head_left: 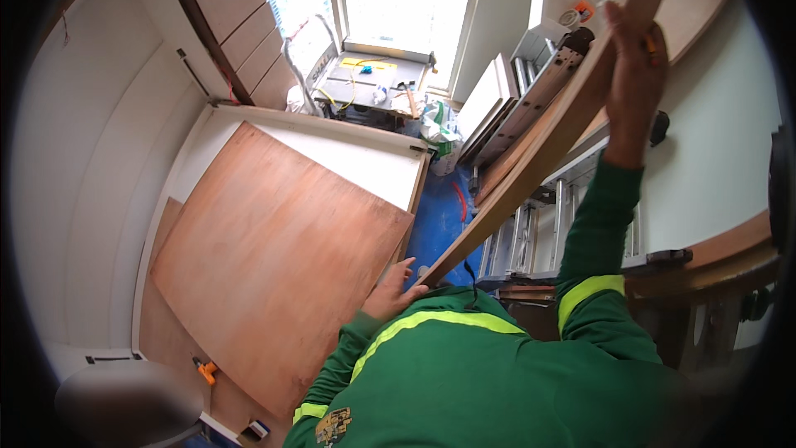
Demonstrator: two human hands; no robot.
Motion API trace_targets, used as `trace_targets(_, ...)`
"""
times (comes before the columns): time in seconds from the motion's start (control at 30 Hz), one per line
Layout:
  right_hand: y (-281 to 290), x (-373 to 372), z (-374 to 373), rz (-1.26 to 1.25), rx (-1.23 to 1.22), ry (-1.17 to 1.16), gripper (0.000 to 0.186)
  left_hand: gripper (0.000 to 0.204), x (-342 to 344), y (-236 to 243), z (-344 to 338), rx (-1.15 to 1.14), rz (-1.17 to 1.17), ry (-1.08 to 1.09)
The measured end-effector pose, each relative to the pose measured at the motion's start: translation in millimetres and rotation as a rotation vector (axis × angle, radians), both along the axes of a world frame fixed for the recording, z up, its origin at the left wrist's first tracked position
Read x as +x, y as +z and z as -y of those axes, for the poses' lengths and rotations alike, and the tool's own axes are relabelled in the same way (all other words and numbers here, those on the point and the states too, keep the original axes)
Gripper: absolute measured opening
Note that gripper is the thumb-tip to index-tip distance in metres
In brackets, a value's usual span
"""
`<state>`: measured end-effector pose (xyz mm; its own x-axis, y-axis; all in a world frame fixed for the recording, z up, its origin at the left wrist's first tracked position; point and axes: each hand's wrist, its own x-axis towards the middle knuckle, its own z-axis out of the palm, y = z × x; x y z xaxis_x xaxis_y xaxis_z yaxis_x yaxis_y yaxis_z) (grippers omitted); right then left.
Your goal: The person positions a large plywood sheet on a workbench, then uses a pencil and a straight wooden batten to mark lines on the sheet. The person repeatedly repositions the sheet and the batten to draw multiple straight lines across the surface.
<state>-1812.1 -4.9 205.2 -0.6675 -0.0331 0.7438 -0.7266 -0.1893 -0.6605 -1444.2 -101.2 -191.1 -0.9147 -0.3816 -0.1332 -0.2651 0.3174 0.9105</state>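
Observation:
My right hand (634, 91) is raised on the right, its fingers closed round the upper part of a long wooden plank (531, 170). Something small and dark with an orange patch shows by its fingers; I cannot tell what it is. The plank slants down to the left, its lower end by my body. Close to that end, my left hand (390, 292) has its fingers apart, the thumb near or against the wood. A large reddish-brown plywood sheet (278, 261) lies beside my left hand, turned askew on a white-sided cabinet frame (186, 145).
Ladders (522, 236) lean along the right wall, with a white container (551, 4) above them. A work table (361, 83) with tools stands by the window. Blue sheeting (435, 211) covers the floor. An orange-handled tool (206, 371) lies beside the plywood.

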Motion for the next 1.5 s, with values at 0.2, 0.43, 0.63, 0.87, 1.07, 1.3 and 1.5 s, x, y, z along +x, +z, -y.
trace_targets(0.2,7,-130,-6,-0.094,0.067,-0.303,0.065,0.067,77,-116,22,0.210,0.285,0.430)
trace_targets(0.43,-61,-281,21,-0.125,0.185,-0.534,0.057,0.049,266,-284,-97,1.043,0.456,1.765)
trace_targets(0.63,-106,-376,43,-0.160,0.210,-0.656,0.077,0.045,251,-269,-211,0.741,0.645,1.309)
trace_targets(0.87,-159,-452,51,0.028,0.278,-0.569,0.071,0.036,260,-273,-275,0.474,0.724,1.010)
trace_targets(1.07,-141,-614,-9,0.045,0.359,-1.065,0.103,0.029,191,-306,-222,0.607,0.442,1.266)
trace_targets(1.3,-189,-590,-33,0.138,0.624,-1.131,0.138,0.036,166,-255,-188,1.064,0.201,1.716)
trace_targets(1.5,-189,-539,-38,0.004,0.653,-1.334,0.115,0.031,153,-292,-184,1.113,0.176,1.539)
